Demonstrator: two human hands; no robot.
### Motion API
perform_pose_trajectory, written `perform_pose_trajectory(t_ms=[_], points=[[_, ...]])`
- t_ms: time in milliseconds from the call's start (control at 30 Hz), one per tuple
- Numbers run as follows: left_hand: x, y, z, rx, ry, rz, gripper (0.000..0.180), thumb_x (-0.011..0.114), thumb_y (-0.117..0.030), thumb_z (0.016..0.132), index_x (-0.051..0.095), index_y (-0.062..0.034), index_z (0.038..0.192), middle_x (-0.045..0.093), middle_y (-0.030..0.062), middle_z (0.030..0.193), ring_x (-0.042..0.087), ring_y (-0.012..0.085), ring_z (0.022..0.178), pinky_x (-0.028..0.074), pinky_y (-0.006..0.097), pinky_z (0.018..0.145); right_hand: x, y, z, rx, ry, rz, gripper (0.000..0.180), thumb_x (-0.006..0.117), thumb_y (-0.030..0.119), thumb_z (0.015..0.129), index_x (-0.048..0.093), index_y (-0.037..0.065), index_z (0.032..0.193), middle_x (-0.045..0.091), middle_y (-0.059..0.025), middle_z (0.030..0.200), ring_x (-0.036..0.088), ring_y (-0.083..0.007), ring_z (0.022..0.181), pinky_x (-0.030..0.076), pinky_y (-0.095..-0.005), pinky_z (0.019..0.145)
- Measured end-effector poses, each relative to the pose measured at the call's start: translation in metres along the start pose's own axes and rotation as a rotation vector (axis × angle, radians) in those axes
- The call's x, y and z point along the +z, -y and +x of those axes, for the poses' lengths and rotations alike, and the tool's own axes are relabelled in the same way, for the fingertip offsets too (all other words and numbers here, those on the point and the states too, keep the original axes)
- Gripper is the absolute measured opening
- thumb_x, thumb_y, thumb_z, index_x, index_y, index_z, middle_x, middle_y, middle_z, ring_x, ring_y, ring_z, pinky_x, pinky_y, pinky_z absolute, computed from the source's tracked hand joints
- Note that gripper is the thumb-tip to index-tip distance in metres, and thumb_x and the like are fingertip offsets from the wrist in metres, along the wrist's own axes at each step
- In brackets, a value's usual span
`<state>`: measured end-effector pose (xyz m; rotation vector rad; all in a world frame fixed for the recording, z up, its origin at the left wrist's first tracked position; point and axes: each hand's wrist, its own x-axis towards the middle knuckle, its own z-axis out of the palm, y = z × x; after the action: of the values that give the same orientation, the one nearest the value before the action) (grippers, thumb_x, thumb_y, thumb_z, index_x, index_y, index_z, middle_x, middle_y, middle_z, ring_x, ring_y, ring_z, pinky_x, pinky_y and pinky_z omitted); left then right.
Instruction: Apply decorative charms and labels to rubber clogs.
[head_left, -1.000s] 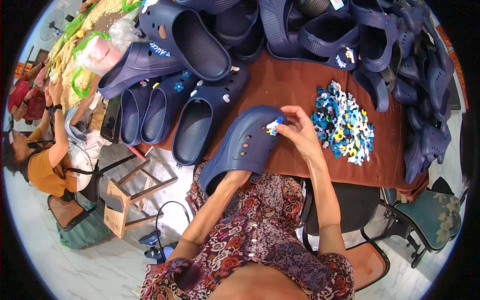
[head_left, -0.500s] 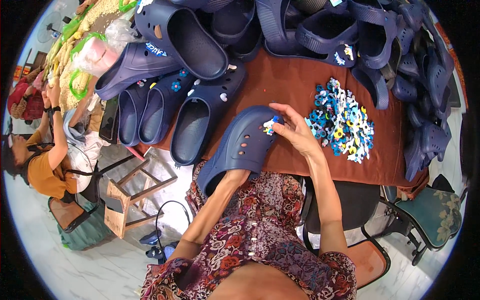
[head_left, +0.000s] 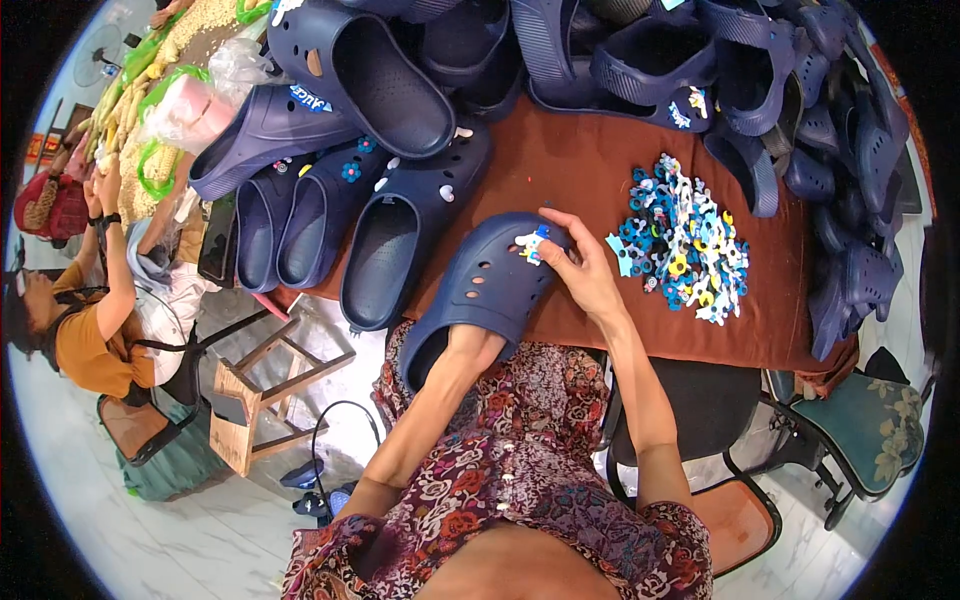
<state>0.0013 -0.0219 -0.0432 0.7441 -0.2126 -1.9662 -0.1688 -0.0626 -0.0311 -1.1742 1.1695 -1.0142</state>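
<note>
A navy clog (head_left: pixel 480 295) is held tilted above my lap, its toe pointing away from me over the table edge. My left hand (head_left: pixel 472 350) reaches into the clog's opening and holds it from inside; its fingers are hidden. A small white, blue and yellow shoe charm (head_left: pixel 531 245) sits on the top of the toe. My right hand (head_left: pixel 585 270) has its thumb at the charm and its fingers around the toe's right side. To the right lies a heap of blue, white, black and yellow charms (head_left: pixel 685 245) on the brown tablecloth (head_left: pixel 580 165).
Several navy clogs, one with white charms (head_left: pixel 385 250), stand at the left. More clogs (head_left: pixel 850 200) pile up at the back and right. A person in an orange top (head_left: pixel 95 345) sits far left beside corn. A wooden stool (head_left: pixel 240 420) and a green chair (head_left: pixel 865 435) flank me.
The clog has turned a little, its toe top facing me more. My right thumb has shifted slightly at the charm, and my left hand has shifted slightly with the clog.
</note>
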Motion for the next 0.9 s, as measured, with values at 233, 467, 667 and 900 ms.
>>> perform_pose_trajectory(t_ms=[233,467,667,900], points=[[0.017,-0.015,-0.003,-0.112,-0.027,-0.222,0.042,0.035,-0.028,0.102,0.045,-0.0021,0.134,0.051,0.0146,0.134,0.053,0.0251,0.121,0.041,0.04,0.106,-0.001,0.005,-0.013,-0.065,-0.073,0.134,0.056,0.074,0.017,0.082,0.051,0.005,0.131,0.049,-0.0094,0.128,0.05,-0.0198,0.118,0.043,-0.031,0.097],[0.008,-0.011,-0.002,-0.134,-0.138,-0.251,0.042,0.034,-0.027,0.102,0.045,-0.0015,0.133,0.052,0.0169,0.133,0.054,0.0288,0.119,0.044,0.043,0.104,0.008,0.005,-0.023,-0.27,-0.163,-0.314,0.06,0.078,0.022,0.076,0.054,0.006,0.128,0.049,-0.0141,0.127,0.048,-0.0283,0.121,0.039,-0.0375,0.102],[0.017,-0.008,-0.001,-0.098,-0.105,-0.232,0.042,0.034,-0.027,0.102,0.045,-0.0017,0.133,0.052,0.0153,0.133,0.054,0.0268,0.12,0.043,0.042,0.105,0.011,0.002,-0.019,-0.313,-0.231,-0.392,0.05,0.076,0.02,0.078,0.058,0.008,0.122,0.049,-0.0154,0.123,0.05,-0.0286,0.116,0.041,-0.037,0.099],[0.013,-0.004,0.0,-0.085,-0.093,-0.218,0.042,0.033,-0.027,0.102,0.045,-0.0022,0.133,0.052,0.014,0.133,0.053,0.0255,0.12,0.042,0.04,0.106,0.011,-0.002,-0.016,-0.317,-0.244,-0.357,0.044,0.074,0.019,0.079,0.058,0.006,0.117,0.05,-0.0152,0.12,0.052,-0.0282,0.113,0.043,-0.0363,0.096]])
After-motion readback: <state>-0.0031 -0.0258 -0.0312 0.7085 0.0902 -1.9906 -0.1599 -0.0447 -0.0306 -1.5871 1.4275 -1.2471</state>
